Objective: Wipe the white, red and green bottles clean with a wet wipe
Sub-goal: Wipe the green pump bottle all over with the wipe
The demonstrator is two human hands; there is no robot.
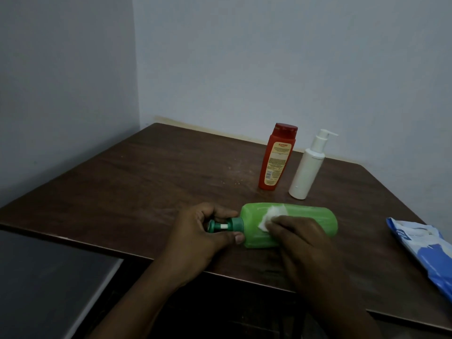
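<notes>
Head view: green bottle (293,226) is laid on its side on the brown table (146,179), near the front edge, with the pump cap (230,225) pointed left and the base pointed right.

The pump neck is gripped by the left hand (203,231). The thumb is placed on the near side, the fingers are curled over the far side, and the cap is enclosed between them.

The bottle body is covered from above by the right hand (300,238), fingers bent. A wet wipe (272,215) is bunched under the fingertips and pressed onto the upper face of the bottle, close to the shoulder. Only part of the wipe is seen, past the fingertips. Thumb position on the wipe cannot be told.

The red bottle (277,157) is stood upright behind the green one, label side toward the camera. The white bottle (307,167) is stood upright just beside it on the right, not touching, nozzle pointed right. Both are well apart from the hands.

A blue-and-white wipes pack (425,248) is laid flat at the right side of the table, partly cut off by the frame edge. The table is set into a corner of pale walls. The scene is dimly lit.
</notes>
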